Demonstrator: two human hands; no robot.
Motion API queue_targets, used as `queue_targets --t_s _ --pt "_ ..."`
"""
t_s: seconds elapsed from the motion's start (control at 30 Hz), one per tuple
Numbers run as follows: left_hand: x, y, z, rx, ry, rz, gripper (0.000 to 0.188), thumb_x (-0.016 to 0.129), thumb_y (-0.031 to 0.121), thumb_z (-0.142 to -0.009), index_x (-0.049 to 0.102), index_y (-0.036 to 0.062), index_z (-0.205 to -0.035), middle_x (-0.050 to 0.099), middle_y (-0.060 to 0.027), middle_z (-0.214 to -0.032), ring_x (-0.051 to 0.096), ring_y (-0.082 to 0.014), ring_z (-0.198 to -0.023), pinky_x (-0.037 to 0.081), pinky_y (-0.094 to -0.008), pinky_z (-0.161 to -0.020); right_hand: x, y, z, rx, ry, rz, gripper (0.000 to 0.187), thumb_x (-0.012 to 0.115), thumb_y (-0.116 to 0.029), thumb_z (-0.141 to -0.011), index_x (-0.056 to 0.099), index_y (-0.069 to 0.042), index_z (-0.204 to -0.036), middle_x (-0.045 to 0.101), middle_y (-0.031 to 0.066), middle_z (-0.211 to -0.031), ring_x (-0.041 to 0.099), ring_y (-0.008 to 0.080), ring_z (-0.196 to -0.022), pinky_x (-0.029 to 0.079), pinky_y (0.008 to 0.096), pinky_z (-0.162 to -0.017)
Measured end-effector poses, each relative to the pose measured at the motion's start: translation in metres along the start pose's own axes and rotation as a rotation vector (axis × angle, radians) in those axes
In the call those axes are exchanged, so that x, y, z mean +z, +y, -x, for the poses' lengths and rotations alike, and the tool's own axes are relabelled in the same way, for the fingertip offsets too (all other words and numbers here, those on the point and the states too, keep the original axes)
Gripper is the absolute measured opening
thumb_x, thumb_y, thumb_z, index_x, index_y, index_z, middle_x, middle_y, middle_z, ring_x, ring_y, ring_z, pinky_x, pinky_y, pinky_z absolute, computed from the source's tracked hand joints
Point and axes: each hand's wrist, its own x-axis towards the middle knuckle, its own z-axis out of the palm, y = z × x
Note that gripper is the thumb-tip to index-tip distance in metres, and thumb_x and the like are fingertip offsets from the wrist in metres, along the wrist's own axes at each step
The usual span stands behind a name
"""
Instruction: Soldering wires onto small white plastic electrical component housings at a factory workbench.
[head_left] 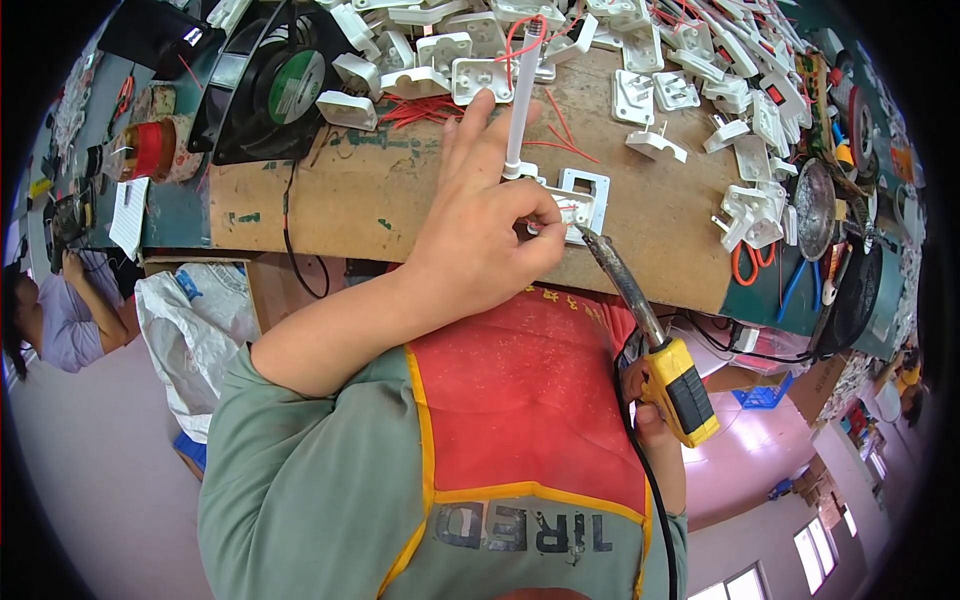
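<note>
My left hand [480, 225] reaches over the front of the bench, thumb and forefinger pinched around what looks like a thin red wire at a small white plastic housing [578, 207]. Its other fingers stretch forward. A white square frame [600, 190] is at the housing's right end. Beside my fingers a slim white tube [519, 115] stands upright, a red wire looping by its top. Partly hidden behind its yellow handle, my right hand [650, 408] grips a soldering iron [682, 390]. The iron's dark tip touches or nearly touches the housing; I cannot tell which.
White plastic plug parts [430, 80] are heaped along the back and right. Cut red wires [415, 112] lie before them. A black fan [285, 85] stands left, its cord hanging over the edge. Red-handled scissors [745, 265] and a round metal dish [815, 210] sit right. Another person [75, 310] is far left.
</note>
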Motion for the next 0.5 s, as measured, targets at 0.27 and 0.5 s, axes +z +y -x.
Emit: queue_targets --t_s 0.27,0.5 --pt "0.0 -0.001 0.001 0.023 0.009 -0.009 0.01 0.07 0.011 -0.069 0.061 0.0086 -0.066 0.038 -0.0176 -0.144 0.023 -0.0477 -0.137 0.017 -0.062 -0.11 -0.005 0.006 0.005 0.041 -0.043 0.136 0.035 0.072 -0.037 -0.077 0.057 -0.006 -0.068 0.054 0.0043 -0.059 0.054 0.0205 -0.049 0.04 0.0301 -0.045" --pt "-0.002 0.001 -0.001 0.03 0.017 -0.016 0.01 0.072 0.006 -0.066 0.062 0.0061 -0.068 0.043 -0.0212 -0.139 0.031 -0.0424 -0.135 0.024 -0.0505 -0.11 0.004 -0.005 0.0 0.065 0.011 0.061 0.037 0.072 -0.038 -0.078 0.059 -0.003 -0.075 0.056 0.0042 -0.062 0.054 0.0181 -0.051 0.041 0.0287 -0.047"
